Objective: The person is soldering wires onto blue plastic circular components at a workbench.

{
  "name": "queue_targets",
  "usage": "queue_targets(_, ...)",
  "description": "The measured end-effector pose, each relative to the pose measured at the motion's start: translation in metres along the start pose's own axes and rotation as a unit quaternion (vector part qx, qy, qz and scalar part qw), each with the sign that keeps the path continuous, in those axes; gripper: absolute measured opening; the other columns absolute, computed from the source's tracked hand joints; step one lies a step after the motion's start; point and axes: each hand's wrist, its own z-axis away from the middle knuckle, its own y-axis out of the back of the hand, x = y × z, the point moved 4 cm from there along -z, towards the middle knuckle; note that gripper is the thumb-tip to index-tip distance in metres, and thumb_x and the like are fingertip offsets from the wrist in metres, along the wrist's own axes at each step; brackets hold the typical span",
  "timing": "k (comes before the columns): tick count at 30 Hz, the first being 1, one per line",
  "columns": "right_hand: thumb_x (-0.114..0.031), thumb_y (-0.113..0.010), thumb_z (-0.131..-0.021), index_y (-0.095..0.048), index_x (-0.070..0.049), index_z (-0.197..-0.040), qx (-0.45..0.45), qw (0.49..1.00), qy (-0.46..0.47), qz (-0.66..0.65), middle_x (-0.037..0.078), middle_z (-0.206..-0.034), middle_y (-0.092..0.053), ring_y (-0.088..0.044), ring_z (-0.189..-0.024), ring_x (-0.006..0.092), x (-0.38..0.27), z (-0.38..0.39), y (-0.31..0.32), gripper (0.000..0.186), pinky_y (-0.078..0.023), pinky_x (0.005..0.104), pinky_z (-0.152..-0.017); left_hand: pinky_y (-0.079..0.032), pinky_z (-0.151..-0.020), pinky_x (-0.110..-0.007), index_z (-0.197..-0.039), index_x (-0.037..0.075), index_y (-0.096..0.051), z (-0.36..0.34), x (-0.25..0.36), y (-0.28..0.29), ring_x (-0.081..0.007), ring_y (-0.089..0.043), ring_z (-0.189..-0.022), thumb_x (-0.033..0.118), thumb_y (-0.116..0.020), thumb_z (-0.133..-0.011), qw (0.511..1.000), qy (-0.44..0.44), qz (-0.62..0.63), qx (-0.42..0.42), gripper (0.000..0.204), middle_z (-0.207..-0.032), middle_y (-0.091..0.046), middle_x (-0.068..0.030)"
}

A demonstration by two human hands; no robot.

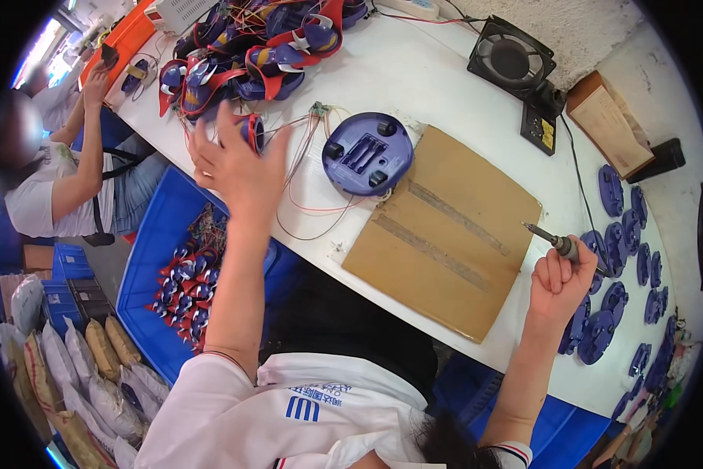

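Purple round base (366, 153) is lying just right of the spread, empty left hand (238, 166); right hand (559, 280) is gripping a soldering iron (553, 241).

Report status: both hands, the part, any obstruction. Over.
Left hand open, reaching onto a red-blue wired part. Right hand gripping soldering iron. Loose wires trail near the round purple base.

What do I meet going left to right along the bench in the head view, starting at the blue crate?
Blue crate → left hand on a small wired part → round purple base → cardboard sheet → right hand gripping the soldering iron → purple discs.
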Motion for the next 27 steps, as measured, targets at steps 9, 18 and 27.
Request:
queue_targets(9, -0.020, -0.050, -0.094, -0.060, 0.001, -0.090, 0.006, 1.000, -0.019, -0.016, -0.004, -0.052, -0.042, -0.027, -0.035, 0.0050, 0.005, 0.000, 0.003, 0.023, -0.020, 0.0210, -0.034, -0.043, -0.094, -0.047, -0.122, 0.004, -0.054, 0.004, 0.031, 0.015, -0.0376, -0.054, -0.111, 0.018, -0.083, -0.073, 0.903, -0.027, 0.417, -0.101, 0.059, -0.111, -0.062, -0.0168)
queue_targets(18, -0.022, -0.049, -0.096, -0.059, -0.001, -0.090, 0.019, 1.000, -0.016, -0.014, -0.005, -0.051, -0.040, -0.028, -0.035, 0.0049, 0.005, 0.003, 0.000, 0.024, -0.021, 0.0212, -0.033, -0.039, -0.097, -0.054, -0.143, 0.020, -0.040, 0.009, 0.112, -0.007, -0.0480, -0.046, -0.122, 0.042, -0.086, -0.060, 0.848, -0.187, 0.381, -0.317, 0.097, -0.142, -0.035, -0.0297)
queue_targets(27, -0.024, -0.047, -0.097, -0.059, -0.005, -0.089, 0.019, 0.999, -0.027, 0.007, -0.006, -0.051, -0.035, -0.024, -0.036, 0.0048, 0.006, 0.003, -0.003, 0.024, -0.019, 0.0221, -0.035, -0.026, -0.103, -0.056, -0.147, 0.022, -0.037, -0.060, 0.159, -0.144, -0.0378, -0.030, -0.137, 0.042, -0.078, -0.073, 0.929, -0.290, 0.214, -0.088, 0.087, -0.147, -0.036, -0.0247)
